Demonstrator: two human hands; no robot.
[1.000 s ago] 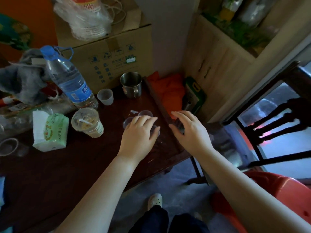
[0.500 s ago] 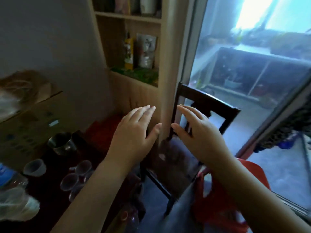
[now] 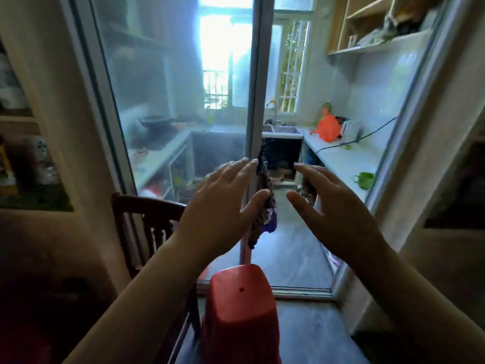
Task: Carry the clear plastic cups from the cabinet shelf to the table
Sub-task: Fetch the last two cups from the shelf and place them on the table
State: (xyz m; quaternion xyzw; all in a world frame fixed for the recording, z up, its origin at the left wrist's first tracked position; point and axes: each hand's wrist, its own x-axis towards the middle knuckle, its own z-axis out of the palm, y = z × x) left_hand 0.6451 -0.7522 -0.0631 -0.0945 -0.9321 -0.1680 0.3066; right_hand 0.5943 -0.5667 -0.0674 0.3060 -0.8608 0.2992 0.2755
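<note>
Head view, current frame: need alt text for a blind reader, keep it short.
Two empty hands, left hand and right hand, are raised open with fingers spread, holding nothing, in front of a glass sliding door onto a narrow kitchen. A red plastic stool stands below them, a dark wooden chair to the left; no clear cups are visible.

1. I'm looking at a sliding glass door [image 3: 168, 106], its frosted pane hazy, opening onto a narrow kitchen.
2. Bright daylight pours in through the barred window [image 3: 225, 61] at the far end.
3. Pale countertop [image 3: 341, 158] along the right, wooden shelf [image 3: 367, 46] above it.
4. Dark wooden chair [image 3: 147, 222] and red plastic stool [image 3: 240, 311] up close on a grey floor [image 3: 288, 253].
</note>
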